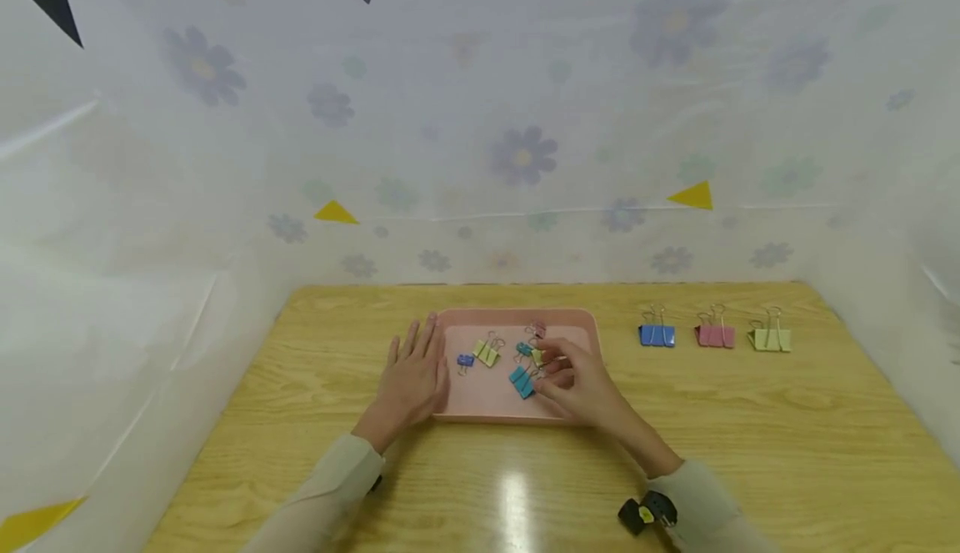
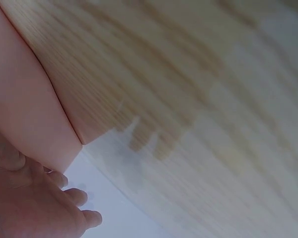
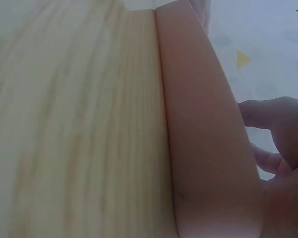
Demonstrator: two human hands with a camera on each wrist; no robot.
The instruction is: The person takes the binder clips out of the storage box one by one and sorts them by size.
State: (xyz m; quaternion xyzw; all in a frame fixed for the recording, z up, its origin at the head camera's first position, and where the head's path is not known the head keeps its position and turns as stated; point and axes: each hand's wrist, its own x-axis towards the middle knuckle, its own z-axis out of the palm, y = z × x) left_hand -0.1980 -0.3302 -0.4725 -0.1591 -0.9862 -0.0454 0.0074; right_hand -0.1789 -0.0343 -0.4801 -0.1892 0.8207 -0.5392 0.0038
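A pink tray (image 1: 480, 414) lies on the wooden table and holds several small binder clips. My left hand (image 1: 408, 378) rests flat along the tray's left edge, fingers stretched forward; the left wrist view shows its fingertips by the tray wall (image 2: 35, 99). Over the right part of the tray is my right hand (image 1: 581, 382), thumb and fingers bent and apart. Its thumb is close beside a larger teal binder clip (image 1: 522, 382). A small teal clip (image 1: 523, 349) and a yellow clip (image 1: 537, 356) lie near its fingertips. In the right wrist view the tray wall (image 3: 203, 109) hides part of this hand.
Farther left in the tray are a yellow-green binder clip (image 1: 486, 354) and a small blue one (image 1: 465, 360); a small pink clip (image 1: 538, 329) sits at the back. Right of the tray, large blue (image 1: 657, 336), pink (image 1: 716, 337) and yellow-green (image 1: 772, 340) clips stand in a row.
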